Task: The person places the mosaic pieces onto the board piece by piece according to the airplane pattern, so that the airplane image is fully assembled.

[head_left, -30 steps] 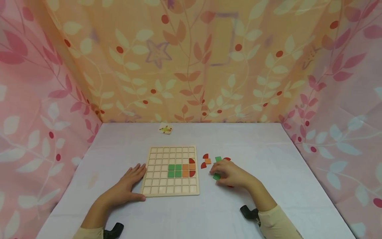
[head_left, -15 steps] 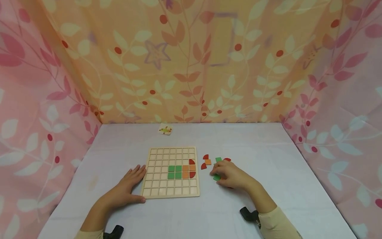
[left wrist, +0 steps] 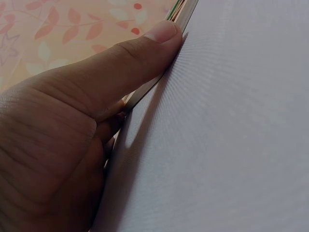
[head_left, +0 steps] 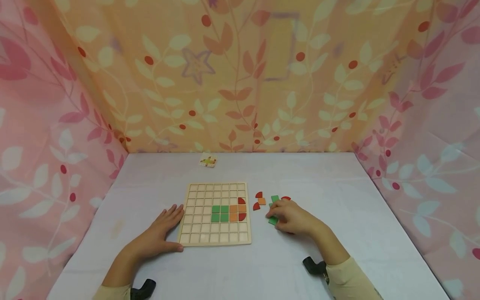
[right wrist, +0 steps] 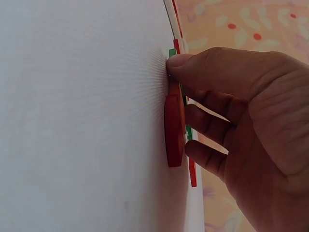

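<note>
A wooden grid board (head_left: 205, 241) lies flat on the table. It holds several green square tiles (head_left: 220, 213), 3 orange square tiles (head_left: 233, 212) and 2 red quarter-circle tiles (head_left: 241, 217). My left hand (head_left: 159, 232) rests at the board's left edge, thumb on the near corner; the left wrist view shows the thumb (left wrist: 145, 46) against the rim. Over loose tiles right of the board, my right hand (head_left: 294, 217) has loosely bent fingers, with a green tile (head_left: 273, 221) near the fingertips. In the right wrist view, a thick red tile (right wrist: 173, 130) lies below the thumb.
Loose red quarter-circle tiles (head_left: 256, 206) and an orange square tile (head_left: 262, 201) lie between board and right hand. A small picture card (head_left: 208, 160) is at the table's back. Patterned curtains (head_left: 240, 83) close off the back and both sides.
Both hands keep nearly the same place over the last second. The tiles on the board are unchanged, and the slight shift of the whole scene comes from the head camera.
</note>
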`<state>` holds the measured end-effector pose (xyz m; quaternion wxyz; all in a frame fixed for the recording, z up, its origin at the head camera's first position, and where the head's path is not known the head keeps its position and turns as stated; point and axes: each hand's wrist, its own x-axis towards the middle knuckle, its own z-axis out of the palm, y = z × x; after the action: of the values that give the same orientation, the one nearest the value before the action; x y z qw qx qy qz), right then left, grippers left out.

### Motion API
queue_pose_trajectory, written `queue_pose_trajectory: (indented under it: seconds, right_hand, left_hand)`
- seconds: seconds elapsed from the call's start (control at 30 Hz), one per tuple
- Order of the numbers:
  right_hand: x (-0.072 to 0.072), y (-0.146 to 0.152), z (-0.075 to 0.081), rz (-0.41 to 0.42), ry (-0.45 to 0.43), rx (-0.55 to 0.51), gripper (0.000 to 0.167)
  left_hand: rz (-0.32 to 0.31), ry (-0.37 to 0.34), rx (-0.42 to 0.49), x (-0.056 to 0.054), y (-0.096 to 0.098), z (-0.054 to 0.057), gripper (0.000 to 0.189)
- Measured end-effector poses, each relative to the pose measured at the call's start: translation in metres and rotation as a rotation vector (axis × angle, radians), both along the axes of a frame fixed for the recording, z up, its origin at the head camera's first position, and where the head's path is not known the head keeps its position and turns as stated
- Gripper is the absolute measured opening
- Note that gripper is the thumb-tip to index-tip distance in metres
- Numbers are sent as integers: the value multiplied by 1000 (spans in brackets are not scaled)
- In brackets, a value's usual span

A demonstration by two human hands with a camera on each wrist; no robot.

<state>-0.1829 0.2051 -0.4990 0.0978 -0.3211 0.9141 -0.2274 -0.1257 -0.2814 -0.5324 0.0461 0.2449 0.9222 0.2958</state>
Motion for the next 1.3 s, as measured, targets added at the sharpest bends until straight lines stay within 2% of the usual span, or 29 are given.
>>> queue_pose_trajectory:
  seconds: [0.2,0.4,0.67,0.93,1.07,1.17,1.3]
  right_hand:
    - [-1,-1,1,-5,10,3,24]
    - [0,-2,-2,-2,11,13,23]
    - [0,-2,-3,14,56,3,20]
    - [-2,0,-4,22,66,20,20]
    - [-1,0,-1,22,59,24,19]
    - [-2,0,0,31,62,25,19]
    - [-2,0,-2,60,79,23,17]
  left_hand:
    - [-3,7,-1,-2,-1,-1,120]
    - [5,-16,-10,0,-1,-2,122]
    - [-4,2,1,0,0,-1,120]
    - [17,-51,-15,-1,0,-1,122]
    - [12,-44,-10,-1,0,-2,122]
    - [9,-27,-16,-1,-1,-2,122]
    - [14,-41,-26,-1,-1,-2,123]
